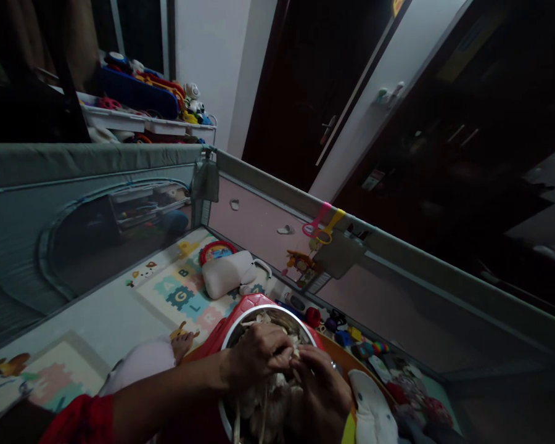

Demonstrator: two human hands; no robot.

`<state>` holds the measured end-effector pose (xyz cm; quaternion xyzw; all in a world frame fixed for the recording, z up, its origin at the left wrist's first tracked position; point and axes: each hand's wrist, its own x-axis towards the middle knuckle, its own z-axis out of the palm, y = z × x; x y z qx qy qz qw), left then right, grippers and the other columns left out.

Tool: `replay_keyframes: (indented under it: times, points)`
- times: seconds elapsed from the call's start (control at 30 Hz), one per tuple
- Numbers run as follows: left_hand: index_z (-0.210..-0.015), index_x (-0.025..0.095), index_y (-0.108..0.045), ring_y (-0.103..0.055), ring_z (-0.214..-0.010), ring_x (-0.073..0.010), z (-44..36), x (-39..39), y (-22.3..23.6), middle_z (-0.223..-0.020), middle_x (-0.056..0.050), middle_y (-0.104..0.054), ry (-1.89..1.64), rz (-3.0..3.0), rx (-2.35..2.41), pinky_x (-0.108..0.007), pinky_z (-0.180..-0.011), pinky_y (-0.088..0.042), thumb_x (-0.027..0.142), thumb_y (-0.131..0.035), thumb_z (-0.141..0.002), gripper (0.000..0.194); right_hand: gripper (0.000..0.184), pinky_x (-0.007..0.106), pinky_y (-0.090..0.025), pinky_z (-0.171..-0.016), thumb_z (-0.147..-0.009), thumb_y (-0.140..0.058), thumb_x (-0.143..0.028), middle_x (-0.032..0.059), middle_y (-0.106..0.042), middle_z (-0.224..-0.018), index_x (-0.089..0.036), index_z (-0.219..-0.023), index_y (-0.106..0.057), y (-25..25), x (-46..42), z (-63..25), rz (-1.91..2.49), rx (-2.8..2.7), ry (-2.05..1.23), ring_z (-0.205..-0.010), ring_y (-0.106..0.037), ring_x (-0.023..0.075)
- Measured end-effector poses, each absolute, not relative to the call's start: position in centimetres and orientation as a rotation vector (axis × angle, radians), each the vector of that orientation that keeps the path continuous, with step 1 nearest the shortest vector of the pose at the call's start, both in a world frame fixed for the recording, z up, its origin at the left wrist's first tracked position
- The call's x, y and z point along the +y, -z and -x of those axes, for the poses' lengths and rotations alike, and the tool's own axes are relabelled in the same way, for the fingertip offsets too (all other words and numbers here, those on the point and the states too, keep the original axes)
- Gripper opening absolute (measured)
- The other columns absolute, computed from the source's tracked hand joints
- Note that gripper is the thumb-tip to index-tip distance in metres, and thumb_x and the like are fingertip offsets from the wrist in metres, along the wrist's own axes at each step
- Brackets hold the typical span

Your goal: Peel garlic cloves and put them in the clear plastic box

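Both hands over steel bowl (240, 327), meeting at centre. Left hand (259, 354) pinched shut on pale strip (295, 354); right hand (321, 385) fingers curled on same strip, directly beside. Strip's long axis unclear.

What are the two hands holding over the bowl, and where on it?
Both the left hand and right hand pinch a small pale piece between their fingertips above the metal bowl. What the piece is cannot be told.

A silver bowl (240, 327) is showing pale beige pieces (263, 401); a red sleeve (81, 422) is glowing; a pastel mat (185, 296) is displaying coloured letters beside a white pillow (226, 274).
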<state>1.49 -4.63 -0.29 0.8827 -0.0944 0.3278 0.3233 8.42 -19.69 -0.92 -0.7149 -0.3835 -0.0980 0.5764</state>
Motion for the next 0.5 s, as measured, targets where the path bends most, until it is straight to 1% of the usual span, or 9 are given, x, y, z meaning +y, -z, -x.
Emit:
replay_keyframes:
  times: [0.07,0.13,0.23,0.33,0.43,0.5]
  points:
    - [-0.075,0.015,-0.061,-0.062,-0.062,-0.0141,-1.5,-4.8,0.1,-0.067,-0.003,-0.068,-0.879,-2.275,-0.199,-0.022,-0.062,-0.045,0.014,-0.047,-0.081,0.016,0.008,0.030,-0.057,-0.064,-0.068,-0.074,-0.027,0.0040,-0.072,-0.073,-0.021,-0.071,-0.070,0.5,-19.5,-8.3,1.552,-0.725,0.018,-0.069,-0.068,0.0205]
    - [-0.072,0.016,-0.061,-0.061,-0.059,-0.0134,-1.5,-4.9,0.2,-0.065,-0.002,-0.066,-0.898,-2.249,-0.153,-0.021,-0.060,-0.045,0.013,-0.048,-0.078,0.014,0.015,0.029,-0.055,-0.060,-0.065,-0.077,-0.032,0.0029,-0.070,-0.072,-0.020,-0.069,-0.068,0.1,-19.3,-8.3,1.420,-0.557,-0.179,-0.066,-0.067,0.0188]
    - [-0.069,0.017,-0.057,-0.059,-0.056,-0.0128,-1.8,-5.2,0.5,-0.062,-0.001,-0.063,-0.923,-2.258,-0.125,-0.021,-0.059,-0.045,0.011,-0.048,-0.075,0.012,0.021,0.022,-0.049,-0.049,-0.064,-0.078,-0.035,-0.0018,-0.063,-0.062,-0.019,-0.066,-0.064,0.1,-19.1,-8.4,1.284,-0.359,-0.391,-0.051,-0.058,0.0115]
    - [-0.069,0.017,-0.054,-0.059,-0.058,-0.0138,-2.0,-5.3,1.1,-0.063,-0.001,-0.062,-0.937,-2.333,-0.163,-0.022,-0.059,-0.045,0.009,-0.048,-0.075,0.011,0.026,0.018,-0.043,-0.044,-0.062,-0.080,-0.035,-0.0058,-0.055,-0.055,-0.020,-0.067,-0.059,0.5,-19.0,-8.8,1.136,-0.207,-0.500,-0.045,-0.050,0.0079]
    - [-0.069,0.017,-0.053,-0.059,-0.061,-0.0158,-2.1,-5.4,1.8,-0.064,-0.002,-0.062,-0.906,-2.473,-0.222,-0.023,-0.059,-0.044,0.011,-0.050,-0.076,0.009,0.034,0.018,-0.043,-0.045,-0.055,-0.083,-0.038,-0.0059,-0.056,-0.059,-0.020,-0.070,-0.058,0.7,-18.9,-9.4,1.022,-0.112,-0.508,-0.046,-0.049,0.0070]
    - [-0.068,0.017,-0.053,-0.059,-0.061,-0.0162,-2.2,-5.3,2.0,-0.065,-0.002,-0.062,-0.856,-2.566,-0.250,-0.024,-0.058,-0.044,0.013,-0.052,-0.077,0.010,0.034,0.017,-0.040,-0.043,-0.056,-0.082,-0.040,-0.0061,-0.056,-0.059,-0.020,-0.069,-0.058,0.6,-18.9,-9.6,1.040,-0.112,-0.490,-0.043,-0.046,0.0057]
